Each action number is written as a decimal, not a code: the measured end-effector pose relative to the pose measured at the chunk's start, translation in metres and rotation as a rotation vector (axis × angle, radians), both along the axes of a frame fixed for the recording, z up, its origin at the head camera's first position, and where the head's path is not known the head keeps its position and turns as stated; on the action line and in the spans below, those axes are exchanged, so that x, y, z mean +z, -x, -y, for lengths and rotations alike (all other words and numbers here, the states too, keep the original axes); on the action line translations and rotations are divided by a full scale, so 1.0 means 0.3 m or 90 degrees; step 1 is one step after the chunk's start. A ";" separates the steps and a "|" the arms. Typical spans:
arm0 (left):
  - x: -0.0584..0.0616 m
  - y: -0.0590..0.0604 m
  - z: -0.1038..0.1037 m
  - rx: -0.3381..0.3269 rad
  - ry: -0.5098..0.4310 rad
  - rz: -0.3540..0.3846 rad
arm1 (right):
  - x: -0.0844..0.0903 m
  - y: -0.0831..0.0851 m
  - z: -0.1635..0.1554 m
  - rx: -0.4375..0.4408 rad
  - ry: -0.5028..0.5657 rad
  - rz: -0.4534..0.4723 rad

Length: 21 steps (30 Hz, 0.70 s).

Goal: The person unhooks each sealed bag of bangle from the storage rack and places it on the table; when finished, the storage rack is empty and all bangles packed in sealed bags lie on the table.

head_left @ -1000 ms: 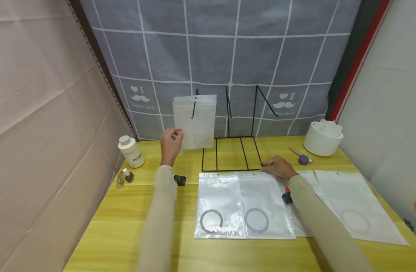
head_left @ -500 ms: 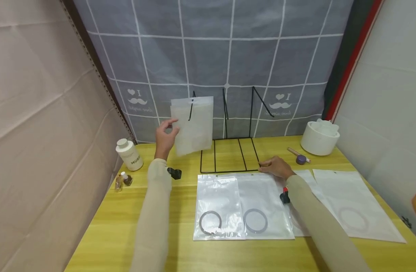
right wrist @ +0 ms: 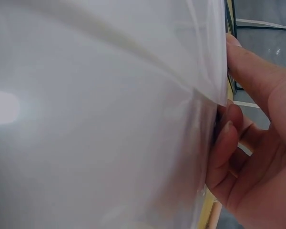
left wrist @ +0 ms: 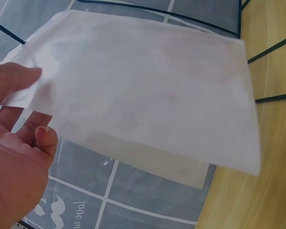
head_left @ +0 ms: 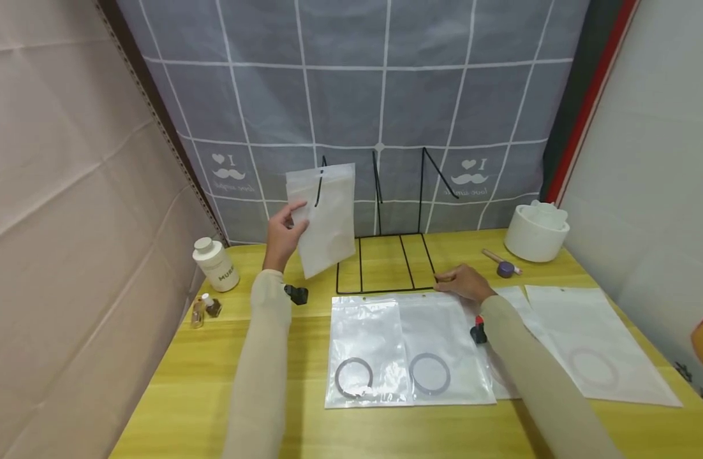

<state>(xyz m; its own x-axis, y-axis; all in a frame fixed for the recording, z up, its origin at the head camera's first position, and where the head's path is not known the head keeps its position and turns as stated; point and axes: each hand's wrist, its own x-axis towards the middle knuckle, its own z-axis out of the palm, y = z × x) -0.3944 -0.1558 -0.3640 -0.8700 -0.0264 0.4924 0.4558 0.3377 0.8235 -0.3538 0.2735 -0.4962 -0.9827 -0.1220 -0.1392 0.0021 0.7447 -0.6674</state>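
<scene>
A black wire display rack [head_left: 402,236] with long hooks stands at the back of the table. White zip bags [head_left: 328,220] hang on its left hook, at least two, one behind the other. My left hand [head_left: 284,234] pinches the left edge of the front bag. In the left wrist view the thumb lies on the front of that bag [left wrist: 148,86] and fingers show behind it. My right hand [head_left: 465,282] grips the front right corner of the rack's base; in the right wrist view a bag [right wrist: 100,119] partly hides its fingertips.
Two zip bags with rings [head_left: 367,350] lie before the rack, and more white bags [head_left: 601,338] lie to the right. A white bottle [head_left: 216,264] and two small bottles [head_left: 211,306] stand left. A white pot [head_left: 536,233] and a purple-capped item [head_left: 505,269] are back right.
My left hand has gone from beside the hanging bags to pinching the front one, whose lower part has swung forward and left. My right hand stays on the rack's corner.
</scene>
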 end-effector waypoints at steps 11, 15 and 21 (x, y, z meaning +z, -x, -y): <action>-0.006 -0.081 0.023 -0.035 -0.020 0.007 | 0.005 -0.007 0.006 -0.004 0.001 0.003; 0.030 -0.164 0.025 -0.044 -0.003 0.010 | 0.009 -0.010 0.008 0.000 -0.001 0.002; 0.082 -0.270 0.028 -0.065 0.025 -0.004 | 0.006 -0.008 0.006 -0.003 -0.009 0.000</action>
<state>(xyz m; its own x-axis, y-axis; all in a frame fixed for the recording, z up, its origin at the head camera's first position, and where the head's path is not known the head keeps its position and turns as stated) -0.3135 -0.1642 -0.3395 -0.8644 0.0808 0.4963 0.4939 0.3211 0.8081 -0.3514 0.2716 -0.4944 -0.9834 -0.1145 -0.1405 0.0059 0.7544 -0.6564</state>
